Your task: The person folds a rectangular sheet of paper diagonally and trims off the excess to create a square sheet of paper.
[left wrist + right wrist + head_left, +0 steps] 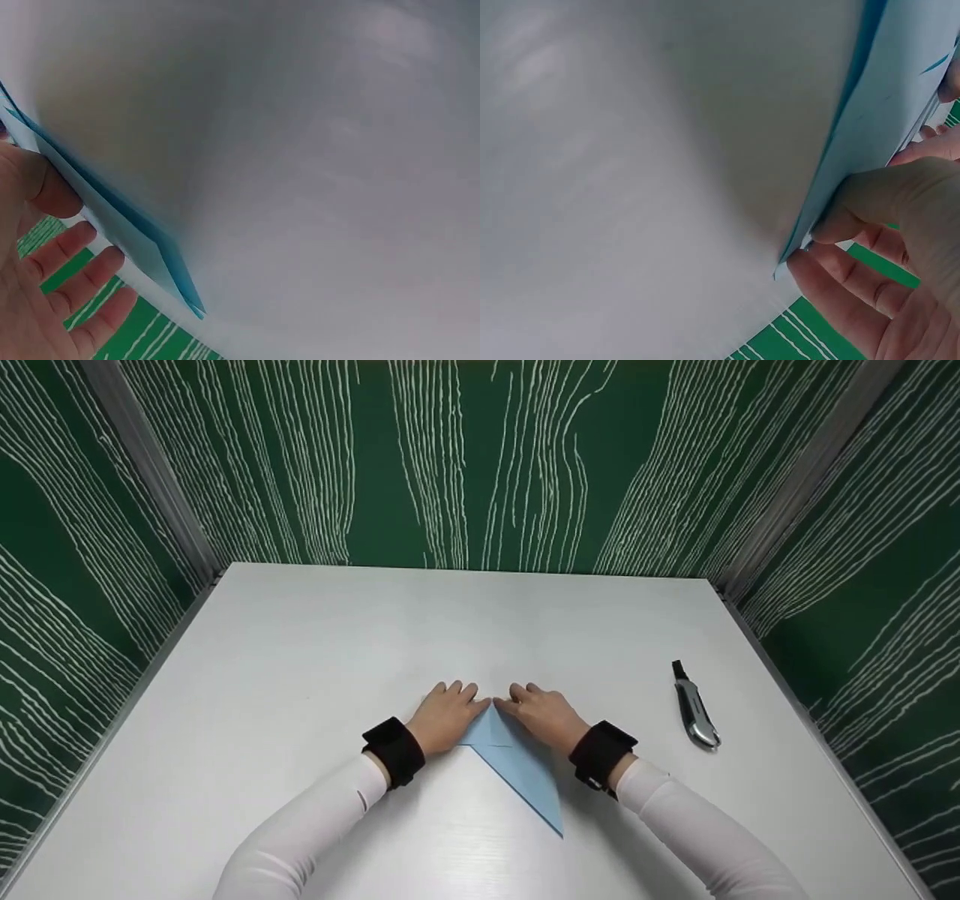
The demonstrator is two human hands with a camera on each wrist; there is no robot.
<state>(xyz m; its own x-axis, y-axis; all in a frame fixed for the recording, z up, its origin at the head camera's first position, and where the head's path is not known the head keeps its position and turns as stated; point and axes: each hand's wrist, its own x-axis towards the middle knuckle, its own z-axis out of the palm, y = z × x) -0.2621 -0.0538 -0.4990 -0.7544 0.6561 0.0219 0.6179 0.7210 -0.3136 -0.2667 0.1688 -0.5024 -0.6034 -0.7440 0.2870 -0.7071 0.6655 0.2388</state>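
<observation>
A folded sheet of light blue paper [523,774] lies in the middle of the white table, its top point between both hands and a long flap slanting toward the near right. My left hand [448,716] pinches the paper's left side near the top, thumb at the point; its other fingers are spread past the edge in the left wrist view. On the opposite side, my right hand [546,718] pinches the folded edge between thumb and forefinger. Layers of the paper [870,127] stand slightly apart in the right wrist view. Part of the sheet is hidden beneath the hands.
A grey and black utility knife [697,714] lies on the white table [315,637], to the right of the right hand. Green panels [382,472] with wavy white lines surround the table's back and sides. Each wrist wears a black band.
</observation>
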